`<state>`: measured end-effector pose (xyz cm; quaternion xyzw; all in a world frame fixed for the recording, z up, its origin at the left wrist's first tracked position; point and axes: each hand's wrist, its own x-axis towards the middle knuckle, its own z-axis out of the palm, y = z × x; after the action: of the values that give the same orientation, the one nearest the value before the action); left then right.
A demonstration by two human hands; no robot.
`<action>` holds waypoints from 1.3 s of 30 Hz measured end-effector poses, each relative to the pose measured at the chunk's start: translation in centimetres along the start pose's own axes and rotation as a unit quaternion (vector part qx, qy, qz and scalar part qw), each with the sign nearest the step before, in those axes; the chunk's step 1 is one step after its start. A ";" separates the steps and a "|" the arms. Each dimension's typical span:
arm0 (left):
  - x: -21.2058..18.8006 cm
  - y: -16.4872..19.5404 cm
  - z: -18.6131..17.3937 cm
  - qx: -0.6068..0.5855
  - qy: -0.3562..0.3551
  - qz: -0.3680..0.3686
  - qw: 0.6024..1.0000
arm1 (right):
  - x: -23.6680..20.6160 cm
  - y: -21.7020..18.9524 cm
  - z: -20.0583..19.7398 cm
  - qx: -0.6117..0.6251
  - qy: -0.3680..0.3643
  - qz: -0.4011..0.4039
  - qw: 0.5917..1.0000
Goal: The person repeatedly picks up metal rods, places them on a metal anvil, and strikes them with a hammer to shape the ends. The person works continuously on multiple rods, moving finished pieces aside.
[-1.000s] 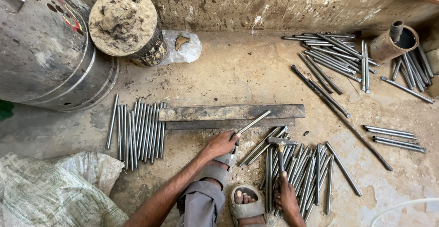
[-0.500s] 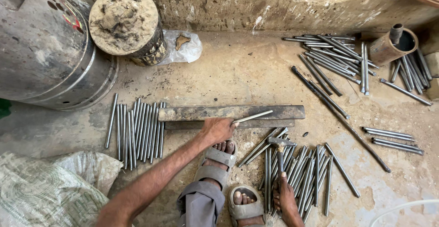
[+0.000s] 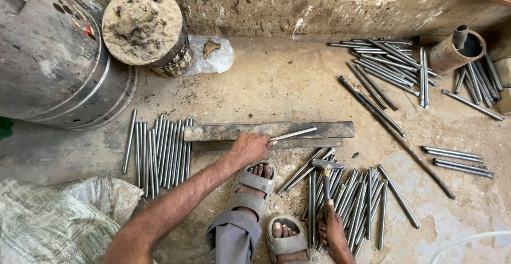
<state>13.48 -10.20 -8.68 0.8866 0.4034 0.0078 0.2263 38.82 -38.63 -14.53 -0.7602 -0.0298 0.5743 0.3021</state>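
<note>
Currently, entries as follows.

Left hand: left hand [image 3: 250,148], fingers clamped on the near end of a thin rod [image 3: 294,134], pinning it on the flat bar [image 3: 269,131].

Right hand: right hand [image 3: 332,225], fingers closed round the handle of a small hammer [image 3: 326,169]; the hammer head hangs low over the loose rods, apart from the held one.

Rod, place: lying on top of the flat bar, about mid-length, touching it along most of its length.

Rod, long axis: nearly along the bar, left to right in view, free end pointing right and tilted slightly away from the person.

Step in hand: by the look of it, the rod is set on the bar as an anvil, with the hammer not yet brought over it.

Next move calls for: in my judgement, a steady left-hand pinch, the hammer lifted across to the bar, and the blow landing well clear of the fingertips.

Unsorted stock: heap of rods [image 3: 351,200] on the floor by the right hand, just below the bar.

Laid stock: neat row of rods [image 3: 159,155] left of the bar.

Further stock: more rods [image 3: 391,64] at far right beside a rusty pipe [image 3: 452,51].

Surroundings: metal drum [image 3: 48,56], mud-topped can [image 3: 143,27], sack [image 3: 48,221], sandalled feet [image 3: 255,181].
</note>
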 end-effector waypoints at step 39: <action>0.8 0.0 0.1 0.036 -0.036 0.005 0.999 | -5.2 -13.7 0.4 -0.303 0.086 -0.223 0.922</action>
<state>14.00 -9.66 -8.89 0.8960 0.3902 -0.0377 0.2085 40.88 -29.32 -3.34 -0.8357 -0.3450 0.3881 0.1784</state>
